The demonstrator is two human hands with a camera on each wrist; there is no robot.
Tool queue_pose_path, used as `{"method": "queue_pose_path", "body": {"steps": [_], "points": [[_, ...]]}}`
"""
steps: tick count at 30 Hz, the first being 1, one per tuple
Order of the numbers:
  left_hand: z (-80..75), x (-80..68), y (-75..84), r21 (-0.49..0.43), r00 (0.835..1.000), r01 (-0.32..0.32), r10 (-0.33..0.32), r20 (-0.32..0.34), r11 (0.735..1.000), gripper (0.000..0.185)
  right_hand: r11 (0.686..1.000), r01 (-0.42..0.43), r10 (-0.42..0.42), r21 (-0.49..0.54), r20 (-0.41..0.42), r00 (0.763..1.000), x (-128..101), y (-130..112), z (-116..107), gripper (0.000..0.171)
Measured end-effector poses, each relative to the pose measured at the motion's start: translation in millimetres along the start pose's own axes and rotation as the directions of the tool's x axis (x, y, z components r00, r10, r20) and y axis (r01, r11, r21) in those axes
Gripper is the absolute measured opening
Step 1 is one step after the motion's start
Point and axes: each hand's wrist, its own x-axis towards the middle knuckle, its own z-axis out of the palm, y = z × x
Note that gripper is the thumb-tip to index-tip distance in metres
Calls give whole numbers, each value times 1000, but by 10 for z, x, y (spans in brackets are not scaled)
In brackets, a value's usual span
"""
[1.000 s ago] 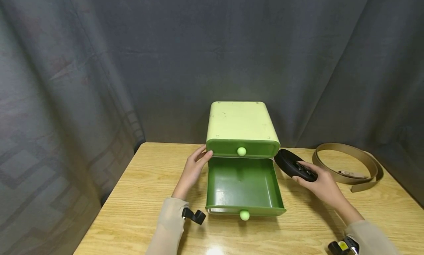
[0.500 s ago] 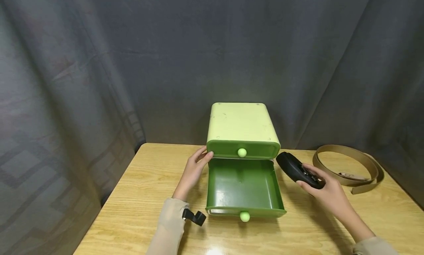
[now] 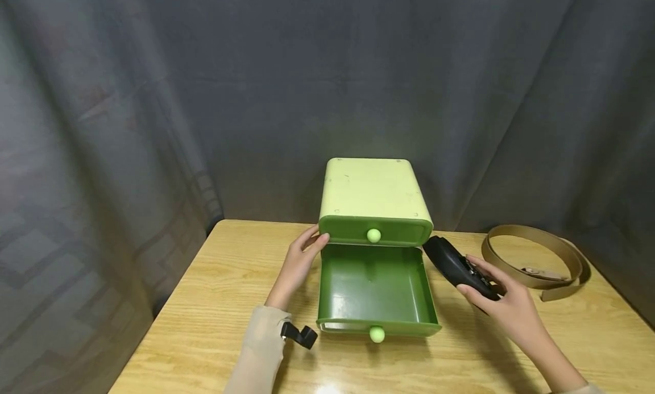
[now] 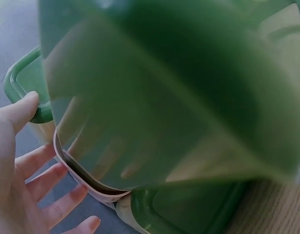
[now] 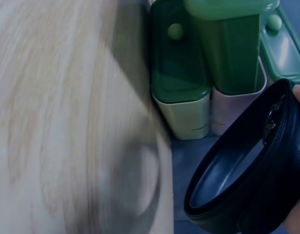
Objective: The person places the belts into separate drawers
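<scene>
A small drawer cabinet with a pale yellow-green top stands at the table's back, its green upper drawer closed. Below that, a green drawer is pulled well out, and its inside is bare. My left hand rests at the cabinet's left side, thumb on the upper drawer's front edge, the other fingers fairly straight and spread beside it. To the right of the drawer, my right hand grips a coiled black belt between thumb and fingers. Its buckle shows inside the loop in the right wrist view.
A brown belt lies loosely coiled on the wooden table at the back right. Another closed green drawer sits at the cabinet's bottom. Grey curtains hang behind the table and along the left.
My right hand has drawn slightly right and towards me with the black belt, which now points more steeply down to the right. The left hand and drawers look the same.
</scene>
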Motion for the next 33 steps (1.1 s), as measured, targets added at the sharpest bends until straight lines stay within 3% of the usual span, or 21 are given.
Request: {"method": "queue_pose_path", "body": {"steps": [13, 27, 33], "points": [[8, -27, 4, 6, 1000, -1, 1, -7, 1000, 54, 999, -45, 46, -20, 31, 998, -114, -191, -191, 60], [15, -13, 15, 1, 1000, 3, -3, 4, 1000, 56, 997, 58, -58, -47, 5, 998, -219, -393, -289, 63], [16, -38, 22, 5, 1000, 2, -2, -1, 1000, 56, 998, 55, -55, -41, 20, 998, -286, -466, -335, 65]]}}
